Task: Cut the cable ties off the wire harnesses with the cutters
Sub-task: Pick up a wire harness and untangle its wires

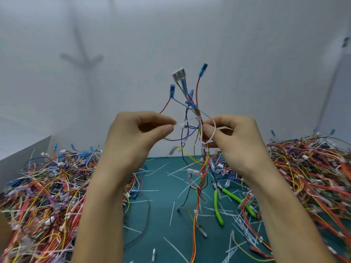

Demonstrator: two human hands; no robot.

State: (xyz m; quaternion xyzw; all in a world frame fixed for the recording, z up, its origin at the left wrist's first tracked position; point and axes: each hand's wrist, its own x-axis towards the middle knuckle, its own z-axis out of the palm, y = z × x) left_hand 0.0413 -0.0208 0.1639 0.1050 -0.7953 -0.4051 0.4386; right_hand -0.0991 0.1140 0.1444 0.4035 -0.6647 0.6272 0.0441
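Observation:
I hold one wire harness (191, 103) upright above the green mat, its blue terminals and a white connector (178, 74) pointing up. My left hand (136, 133) pinches a small white cable tie (181, 125) between thumb and forefinger. My right hand (233, 137) grips the harness wires near a white loop of wire. Another white tie (197, 118) wraps the bundle between my hands. The cutters (218, 207), with bright green handles, lie on the mat below my right hand, with neither hand on them.
A big heap of coloured harnesses (43, 186) fills the left side, another heap (311, 171) the right. Cut white tie pieces (171, 213) litter the green mat (165, 234). A grey wall stands close behind.

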